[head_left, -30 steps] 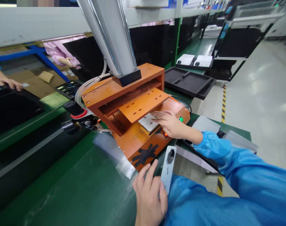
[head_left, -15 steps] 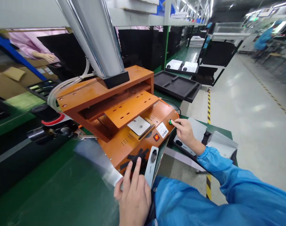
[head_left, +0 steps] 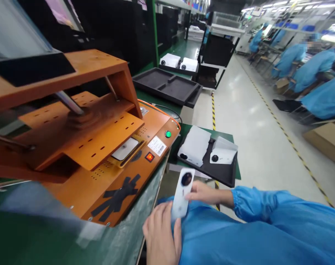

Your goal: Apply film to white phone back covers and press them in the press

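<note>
- Left hand at bottom edge, over blue lap, fingers clasped on lower end of white phone back.
- Right hand just beyond, fingertips pinching right side of same phone back near its middle; blue sleeve running off to right.
- Phone back upright, slightly tilted, round black lens hole at top; held in air in front of counter edge, between orange press and black tray.
- Press on green counter to left: black tape cross on sloped front, red switch, white label, green button at far right corner.
- White plate w/ small centre hole lying in press slot, partly under slotted orange platen.
- Black tray on small green stand to right of press, holding 2 white parts w/ dark round holes, side by side.
- Further back: empty-looking dark foam tray on counter, then 2 more white parts on another tray.
- Yellow-black floor stripe along aisle.
- Far right: several people in blue coats at benches, cardboard box on floor nr them.
</note>
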